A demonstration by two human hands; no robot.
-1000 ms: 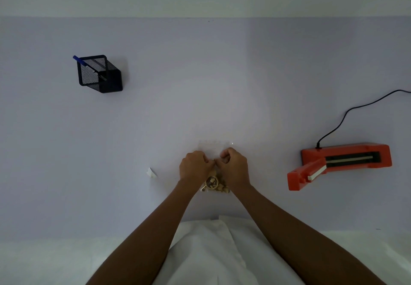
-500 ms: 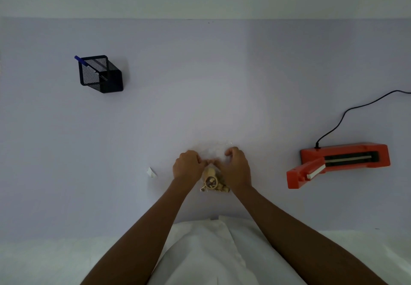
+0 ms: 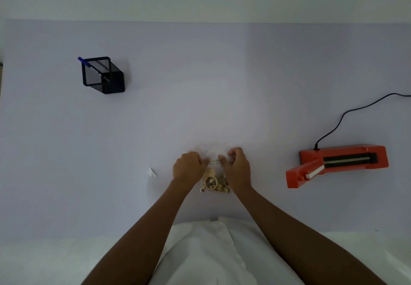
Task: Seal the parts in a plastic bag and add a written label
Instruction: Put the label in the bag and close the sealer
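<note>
— Where the clear plastic bag [image 3: 214, 159] lay, near the front middle of the pale table [image 3: 200, 84], what was in it?

— Small tan and brown parts [image 3: 214, 183], bunched at the end nearest the person. One looked like a pale ring; the rest were too small to tell. A strip of tiny print showed on the film between the hands, unreadable.

— And the hands?

— Both were down on the bag. The left hand [image 3: 189, 168] was curled over its left edge, and the right hand [image 3: 236, 168] was curled over its right edge, fingers bent inward. They were a little apart, with the printed strip showing in the gap. Whether the fingers truly pinched the film or only rested on it, I could not tell.

— What else lay around?

— A small white slip of paper [image 3: 151, 172] sat just left of the left hand. Well to the right stood an orange heat sealer [image 3: 338, 164] with its arm raised, and a black cord [image 3: 347, 115] ran from it toward the right edge. Far off at the back left stood a black mesh pen holder [image 3: 103, 75] with a blue pen [image 3: 83, 61] leaning out.
</note>
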